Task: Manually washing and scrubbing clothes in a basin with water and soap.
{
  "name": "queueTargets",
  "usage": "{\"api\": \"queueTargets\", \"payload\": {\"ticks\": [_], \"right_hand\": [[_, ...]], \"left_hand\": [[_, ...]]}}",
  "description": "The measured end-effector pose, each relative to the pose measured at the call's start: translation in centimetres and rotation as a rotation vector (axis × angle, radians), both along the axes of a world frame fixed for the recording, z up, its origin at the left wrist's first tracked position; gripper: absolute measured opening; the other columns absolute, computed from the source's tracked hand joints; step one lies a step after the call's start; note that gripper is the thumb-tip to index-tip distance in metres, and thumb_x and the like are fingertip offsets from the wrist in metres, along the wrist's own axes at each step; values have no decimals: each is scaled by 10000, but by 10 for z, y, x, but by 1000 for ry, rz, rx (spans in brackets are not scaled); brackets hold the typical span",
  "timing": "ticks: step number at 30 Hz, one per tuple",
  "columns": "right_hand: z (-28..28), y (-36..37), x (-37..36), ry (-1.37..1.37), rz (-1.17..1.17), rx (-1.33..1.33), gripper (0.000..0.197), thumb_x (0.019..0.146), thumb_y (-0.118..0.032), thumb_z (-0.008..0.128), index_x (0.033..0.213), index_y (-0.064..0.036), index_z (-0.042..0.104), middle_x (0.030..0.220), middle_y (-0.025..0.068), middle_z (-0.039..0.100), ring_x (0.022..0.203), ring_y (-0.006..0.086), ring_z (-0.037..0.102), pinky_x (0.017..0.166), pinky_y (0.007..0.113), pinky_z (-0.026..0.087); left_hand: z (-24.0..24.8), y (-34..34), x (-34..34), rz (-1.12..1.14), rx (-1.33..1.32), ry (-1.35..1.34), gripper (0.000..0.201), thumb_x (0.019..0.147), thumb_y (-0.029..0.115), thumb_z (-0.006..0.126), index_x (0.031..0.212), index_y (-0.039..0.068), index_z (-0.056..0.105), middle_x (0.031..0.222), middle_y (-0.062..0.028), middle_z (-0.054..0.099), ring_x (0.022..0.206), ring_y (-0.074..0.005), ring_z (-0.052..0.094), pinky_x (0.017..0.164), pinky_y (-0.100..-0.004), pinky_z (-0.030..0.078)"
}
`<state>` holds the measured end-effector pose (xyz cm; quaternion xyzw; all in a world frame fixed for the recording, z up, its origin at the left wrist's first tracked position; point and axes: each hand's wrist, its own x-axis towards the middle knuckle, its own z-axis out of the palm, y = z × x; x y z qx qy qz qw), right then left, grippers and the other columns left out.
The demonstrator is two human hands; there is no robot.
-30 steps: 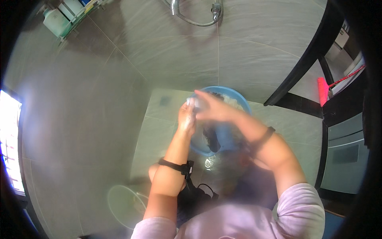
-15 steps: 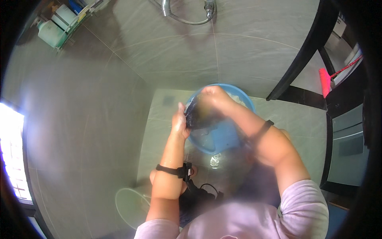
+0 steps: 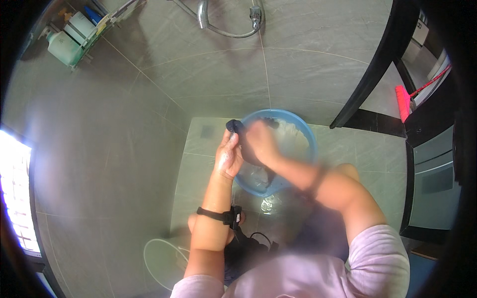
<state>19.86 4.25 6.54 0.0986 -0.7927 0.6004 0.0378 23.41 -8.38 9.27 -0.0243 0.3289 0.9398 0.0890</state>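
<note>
A wet dark cloth [image 3: 234, 125], perhaps a garment, is bunched over the left side of the blue basin [image 3: 312, 133]. Gripped in my left hand [image 3: 229, 156], it pokes up between thumb and fingers, and white suds show on that hand. My right hand [image 3: 262, 143] is curled against the same cloth, over the middle of the basin, and is blurred. Pale wet cloth [image 3: 290, 136] fills the basin's right side, with a dark piece at its far edge. Cloudy water shows at the near side; my hands hide part of the inside.
A pale green bucket [image 3: 155, 263] stands at the lower left. Grey tiled walls close in left and ahead, with a metal tap [image 3: 202, 15] and hose above. A corner shelf holds bottles [image 3: 64, 48]. At right are a black door frame [image 3: 365, 62] and a pink broom [image 3: 403, 103].
The dark cloth, spread between both hands before, is now bunched at my left hand. My right hand has moved down and nearer to my left, uncovering more pale cloth.
</note>
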Motion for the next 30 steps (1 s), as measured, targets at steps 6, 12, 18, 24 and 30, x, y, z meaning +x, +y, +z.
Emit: {"api": "queueTargets", "payload": {"ticks": [6,12,18,24,30], "right_hand": [[-32,1,5,-580,386,-328,291,922,-293,560,1076,-56,632,920,60,645,822,133,599,726,286,484],[2,-6,1,-569,367,-214,280,901,-276,593,1106,-90,635,945,41,651,814,122,598,736,283,490],[43,-15,-10,-297,498,-1,278,880,-275,621,1092,-99,663,994,37,665,834,119,597,757,294,489],[72,76,-53,-509,481,-196,153,788,-140,616,856,-15,672,896,57,671,793,136,580,759,310,466],[82,111,-74,-313,151,-924,164,883,-210,544,959,-77,602,999,64,648,871,199,600,871,381,456]], "left_hand": [[15,23,9,-79,171,30,478,917,110,574,1367,124,412,1250,-84,552,1136,-253,552,994,-401,448],[29,18,14,-195,241,30,491,911,139,588,1368,63,423,1276,-72,530,1172,-228,504,1013,-367,407],[-9,-46,-2,22,90,-191,325,934,147,534,1221,-8,524,1128,-119,625,1031,-258,605,939,-396,472],[0,-51,4,493,-648,-370,381,918,144,568,1269,29,474,1135,-185,591,990,-262,606,844,-387,501],[22,-29,12,121,-1376,235,485,794,156,721,1255,139,571,975,-35,593,923,-198,567,837,-330,452]]}}
